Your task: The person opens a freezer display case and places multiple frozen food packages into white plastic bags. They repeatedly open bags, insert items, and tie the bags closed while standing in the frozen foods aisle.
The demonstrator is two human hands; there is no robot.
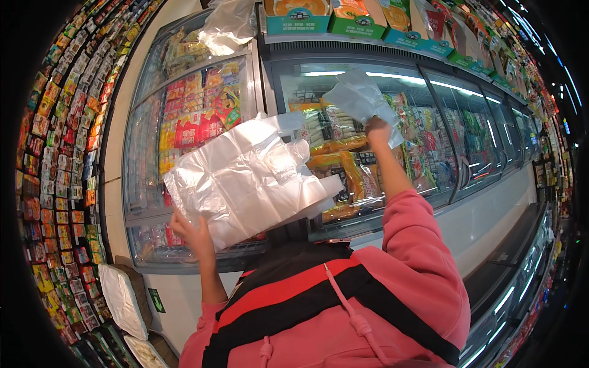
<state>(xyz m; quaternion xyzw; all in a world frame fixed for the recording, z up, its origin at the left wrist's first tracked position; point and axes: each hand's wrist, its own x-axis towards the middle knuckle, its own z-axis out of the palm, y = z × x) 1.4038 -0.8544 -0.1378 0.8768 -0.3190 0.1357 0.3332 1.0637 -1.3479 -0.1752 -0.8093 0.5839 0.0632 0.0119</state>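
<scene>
My left hand (195, 232) holds the lower left edge of a stack of flat plastic carrier bags (244, 184), whose handle ends point right. Out over a chest freezer's glass lid (322, 78), my right hand (378, 131) grips a folded sheet of translucent plastic (361, 94), perhaps a bag. Beneath the glass lie yellow-edged packets of frozen food (359, 170). Another crumpled plastic bag (228, 25) rests at the top of the left-hand freezer, which holds red packets (198, 129).
Green and orange cartons (356, 20) line the shelf above the freezer. Shelves of packaged goods (60, 175) rise at the left. White-topped boxes (122, 299) stand by the freezer's lower left side. A metal frame (255, 83) divides the freezers.
</scene>
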